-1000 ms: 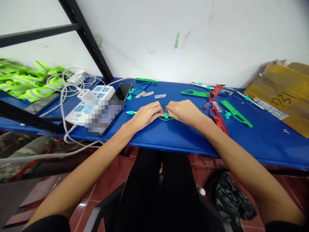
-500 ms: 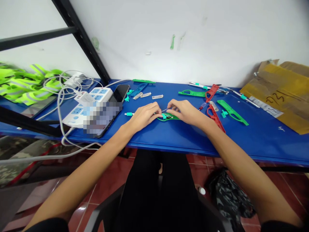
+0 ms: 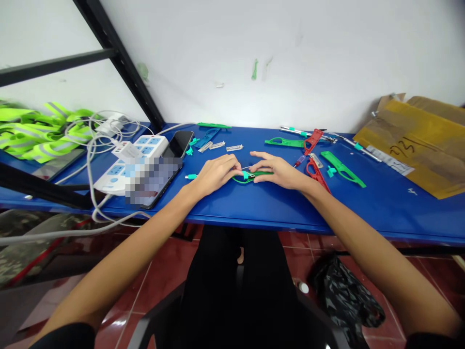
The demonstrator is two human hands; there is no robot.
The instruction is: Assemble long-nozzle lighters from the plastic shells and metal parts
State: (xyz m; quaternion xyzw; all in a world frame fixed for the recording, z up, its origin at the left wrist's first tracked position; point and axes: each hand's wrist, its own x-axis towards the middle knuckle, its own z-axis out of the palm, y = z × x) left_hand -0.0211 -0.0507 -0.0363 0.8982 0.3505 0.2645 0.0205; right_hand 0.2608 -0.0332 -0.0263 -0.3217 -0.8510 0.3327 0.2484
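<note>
My two hands meet over a green plastic cutter handle (image 3: 258, 173) that lies on the blue table (image 3: 254, 208). My left hand (image 3: 216, 173) pinches its left end, where a small teal clip and a bit of metal show. My right hand (image 3: 278, 170) presses down on the handle's right part, with its forefinger stretched out and the other fingers curled on it. A thin rod with a teal cap (image 3: 189, 177) pokes out to the left of my left hand.
Red cutter parts (image 3: 317, 174) and green cutter parts (image 3: 343, 168) lie to the right, with more near the wall. A phone (image 3: 160, 169) and a white power strip (image 3: 131, 157) with cables sit on the left, and torn cardboard (image 3: 417, 140) is at far right. Neon vests (image 3: 36, 133) are piled at far left.
My right hand has lowered onto the green handle and its forefinger has stretched out. My left hand keeps its pinch. The view has tilted down slightly.
</note>
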